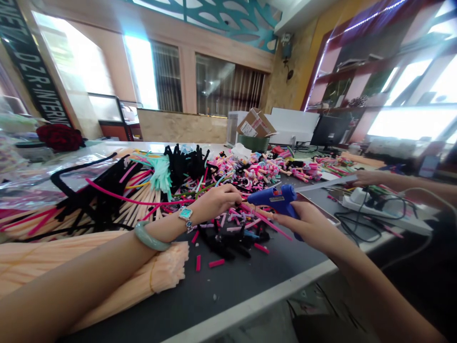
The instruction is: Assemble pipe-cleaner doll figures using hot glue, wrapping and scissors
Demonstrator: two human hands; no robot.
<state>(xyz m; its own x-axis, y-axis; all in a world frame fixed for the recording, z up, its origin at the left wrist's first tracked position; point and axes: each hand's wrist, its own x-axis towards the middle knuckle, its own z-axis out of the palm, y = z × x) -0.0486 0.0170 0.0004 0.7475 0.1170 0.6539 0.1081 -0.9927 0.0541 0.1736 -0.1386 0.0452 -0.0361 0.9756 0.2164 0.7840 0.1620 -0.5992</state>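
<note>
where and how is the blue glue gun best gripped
Probably by the handle, coming from the right, as the right hand does: it hangs below the body, while the nozzle, possibly hot, points left toward the left hand.

Left grip (pixel 224 199): fingertips small and soft in focus; cannot tell what, if anything, is pinched there. Right grip (pixel 314 221): covers part of the handle of the blue glue gun (pixel 273 199); print on the gun's label too small to read. Left forearm (pixel 89 281) leaves frame lower left and hides part of the peach bundle (pixel 167 267), itself cut by the left edge. Right forearm (pixel 378 290) cut off lower right. Co-worker's hand (pixel 367 178): blurred, arm cut by right edge. Multicoloured pile (pixel 260 166): single pieces too small to sort. Dark sign (pixel 39 66): lettering cut at top. Carton label (pixel 249 128): unreadable. Shelf items (pixel 359 101): blurred.
</note>
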